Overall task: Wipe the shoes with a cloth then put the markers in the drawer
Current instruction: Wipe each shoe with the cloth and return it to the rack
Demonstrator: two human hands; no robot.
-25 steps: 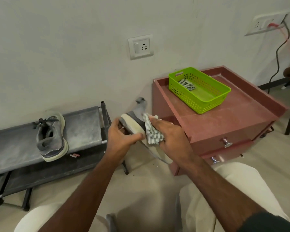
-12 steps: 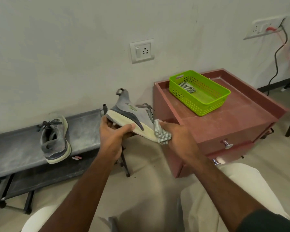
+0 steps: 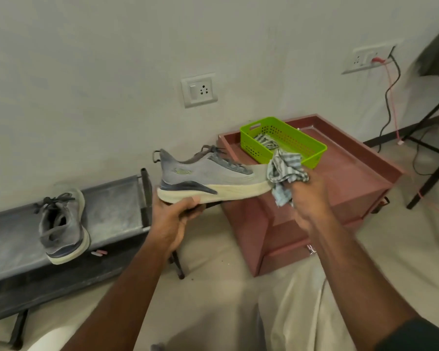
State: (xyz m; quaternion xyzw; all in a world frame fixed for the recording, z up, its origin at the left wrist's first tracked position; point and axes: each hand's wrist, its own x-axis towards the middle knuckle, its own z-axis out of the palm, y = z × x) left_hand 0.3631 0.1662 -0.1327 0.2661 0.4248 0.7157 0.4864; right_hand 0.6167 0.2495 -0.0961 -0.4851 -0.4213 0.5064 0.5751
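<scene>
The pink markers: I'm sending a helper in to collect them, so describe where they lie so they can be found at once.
Start at the dark metal shoe rack against the wall, left of the red drawer cabinet. A grey shoe stands on its top shelf. The pink markers lie just right of that shoe's heel, at the shelf's front edge: small, pale pink, the only bright things on the grey metal.

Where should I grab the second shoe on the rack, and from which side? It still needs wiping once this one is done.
Take the shoe on the rack by its heel and rear sole, coming from the front. It stands upright on the rack shelf with the heel toward you and the toe to the wall. That probably leaves the upper free for the cloth, as with the held shoe.
</scene>
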